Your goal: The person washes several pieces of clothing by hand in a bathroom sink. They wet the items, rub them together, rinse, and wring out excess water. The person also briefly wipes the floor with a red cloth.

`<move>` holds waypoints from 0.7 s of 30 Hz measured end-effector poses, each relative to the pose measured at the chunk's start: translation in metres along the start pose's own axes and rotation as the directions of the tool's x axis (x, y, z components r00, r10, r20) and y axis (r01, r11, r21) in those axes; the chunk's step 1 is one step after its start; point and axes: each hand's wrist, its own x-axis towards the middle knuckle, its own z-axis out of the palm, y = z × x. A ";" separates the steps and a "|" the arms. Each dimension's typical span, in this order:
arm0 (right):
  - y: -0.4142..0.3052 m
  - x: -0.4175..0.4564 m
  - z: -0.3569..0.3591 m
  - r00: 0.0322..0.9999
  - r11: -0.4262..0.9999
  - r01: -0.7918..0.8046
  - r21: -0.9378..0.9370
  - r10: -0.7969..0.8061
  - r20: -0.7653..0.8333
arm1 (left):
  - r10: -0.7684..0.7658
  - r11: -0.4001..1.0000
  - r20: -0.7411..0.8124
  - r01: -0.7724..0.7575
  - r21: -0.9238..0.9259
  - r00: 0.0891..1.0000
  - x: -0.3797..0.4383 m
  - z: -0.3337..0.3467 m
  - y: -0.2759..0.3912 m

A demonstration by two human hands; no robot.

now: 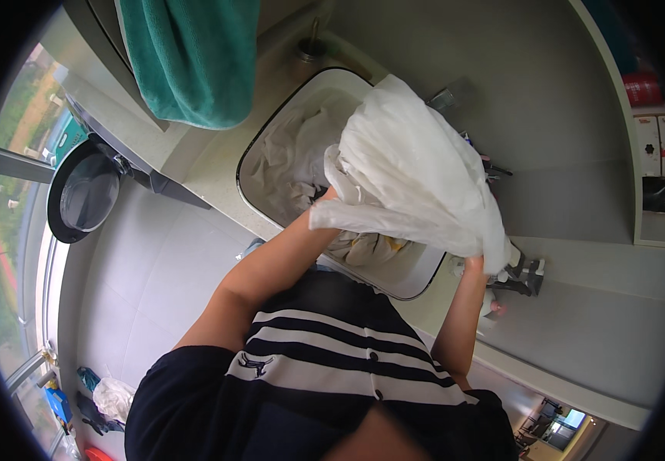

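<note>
A white, thin wet-looking cloth item (407, 155), seemingly a garment, is spread in folds between my two hands over a white washbasin with a dark rim (430, 271). My left hand (329, 195) is gathered into its left side, the fingers mostly covered by cloth. At the lower right, my right hand (474, 263) grips the other end, also largely hidden under fabric. More whitish laundry (286, 155) lies in water at the basin's left. Nearer my body, a beige and yellow cloth (367, 248) rests in the basin.
A teal towel (194, 63) hangs at the upper left. The faucet (522, 274) stands right of the basin, a clear cup (442, 99) behind it. An open round appliance door (85, 190) juts out at left. Shelves with containers (649, 144) line the far right.
</note>
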 end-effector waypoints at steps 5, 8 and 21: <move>0.027 -0.011 -0.019 0.952 0.979 -0.205 -0.009 0.198 -0.233 | -0.054 0.996 0.000 0.054 0.072 0.999 -0.002 0.006 -0.002; 0.053 -0.025 -0.010 0.998 0.958 -0.063 -0.280 0.060 -0.019 | -0.102 0.990 -0.002 0.102 0.097 0.995 -0.004 0.010 -0.011; 0.148 -0.025 0.025 0.966 0.859 0.113 -0.500 0.023 0.258 | -0.306 0.891 -0.015 0.292 0.349 0.952 -0.042 0.040 -0.030</move>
